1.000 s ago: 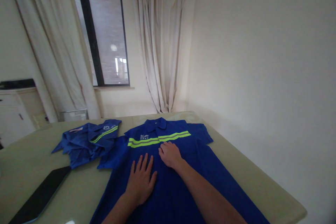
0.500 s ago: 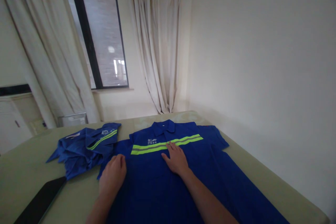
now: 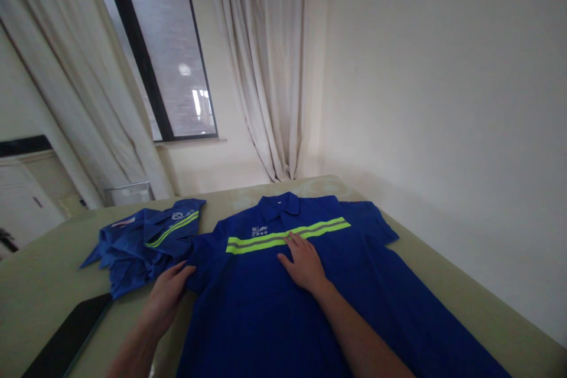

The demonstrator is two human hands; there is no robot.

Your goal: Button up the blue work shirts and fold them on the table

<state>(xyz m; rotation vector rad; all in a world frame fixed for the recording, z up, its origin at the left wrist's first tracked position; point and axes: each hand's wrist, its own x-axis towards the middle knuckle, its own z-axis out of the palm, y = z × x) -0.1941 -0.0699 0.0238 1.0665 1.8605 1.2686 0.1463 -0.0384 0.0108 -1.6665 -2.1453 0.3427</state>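
Observation:
A blue work shirt [image 3: 261,301] lies spread out front up, its collar at the far end, with a yellow-green reflective band [image 3: 248,244] across the chest and a white print above the band. My left hand [image 3: 167,294] is at the end of the left-side short sleeve [image 3: 201,260], thumb and fingers closed on its hem. My right hand [image 3: 305,263] rests flat on the chest, fingers stretched out, fingertips on the band. Beside the left-side sleeve lies a second blue garment [image 3: 142,242], crumpled, with a similar band and white print.
A flat black object [image 3: 66,336] lies on the greenish covered surface [image 3: 248,194] at the near left. A plain wall [image 3: 443,130] borders the right side. Behind stand a dark-framed window [image 3: 163,41] and beige curtains [image 3: 266,59].
My left hand has moved left and outward from the shirt's side and now grips the sleeve hem. The sleeve looks spread out more. My right hand stays on the chest; the view shifted slightly.

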